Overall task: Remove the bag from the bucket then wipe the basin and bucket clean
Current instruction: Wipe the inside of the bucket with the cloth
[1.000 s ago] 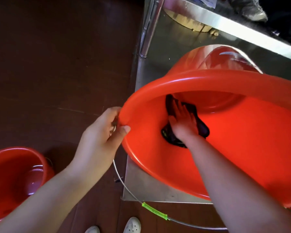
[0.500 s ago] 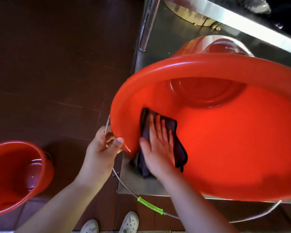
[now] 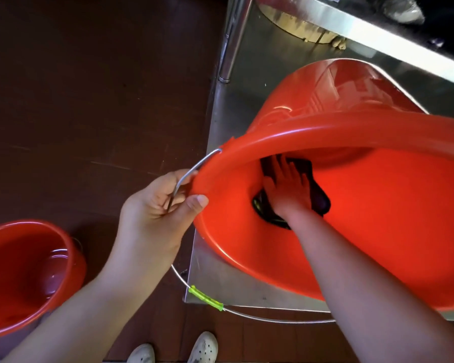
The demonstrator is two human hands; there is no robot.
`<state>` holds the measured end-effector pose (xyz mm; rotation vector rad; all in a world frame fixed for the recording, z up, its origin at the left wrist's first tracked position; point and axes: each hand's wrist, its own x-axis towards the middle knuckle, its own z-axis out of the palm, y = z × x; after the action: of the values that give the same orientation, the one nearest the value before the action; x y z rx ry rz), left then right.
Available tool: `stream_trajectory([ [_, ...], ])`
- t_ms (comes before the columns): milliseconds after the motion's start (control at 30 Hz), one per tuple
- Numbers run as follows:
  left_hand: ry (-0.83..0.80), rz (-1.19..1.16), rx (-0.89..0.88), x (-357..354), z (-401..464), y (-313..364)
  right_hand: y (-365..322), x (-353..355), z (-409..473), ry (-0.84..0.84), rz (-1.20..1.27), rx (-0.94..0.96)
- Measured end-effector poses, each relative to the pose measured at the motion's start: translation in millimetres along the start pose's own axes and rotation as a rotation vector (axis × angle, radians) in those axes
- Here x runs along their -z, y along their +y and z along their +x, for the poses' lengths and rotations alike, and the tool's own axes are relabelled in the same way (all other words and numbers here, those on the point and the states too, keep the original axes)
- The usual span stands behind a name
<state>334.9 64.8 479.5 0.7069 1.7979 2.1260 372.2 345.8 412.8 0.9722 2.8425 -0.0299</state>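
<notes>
At the bottom edge, 2 white perforated clog shoes (image 3: 173,349) are standing on the dark brown floor (image 3: 89,87). At lower left, a smaller red plastic bucket (image 3: 24,273) is sitting on that floor, well apart from the work. The left forearm is reaching up and forward; the left hand (image 3: 155,218) is gripping the near rim of the large red plastic bucket (image 3: 378,231), thumb inside the rim, fingers curled round the outside and over the thin metal wire handle (image 3: 189,176). A green plastic grip sleeve (image 3: 206,297) is hanging on the wire below. This bucket is lying tilted on the stainless steel table (image 3: 247,284), mouth facing the person. The right hand (image 3: 286,192) is reaching inside, fingers straight and slightly spread, pressing a dark cloth (image 3: 317,197) flat against the inner wall.
</notes>
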Motion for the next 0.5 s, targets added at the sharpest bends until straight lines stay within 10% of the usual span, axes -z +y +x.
stream_trajectory([
  [233, 0.108, -0.145, 0.385, -8.5, -31.6, -33.7, -6.3, -0.6, 3.1, -0.011, 0.006, -0.069],
  [500, 0.22, -0.148, 0.378, -14.8, -32.4, -35.1, -78.6, -3.1, -110.4, 0.085, 0.31, 0.046],
])
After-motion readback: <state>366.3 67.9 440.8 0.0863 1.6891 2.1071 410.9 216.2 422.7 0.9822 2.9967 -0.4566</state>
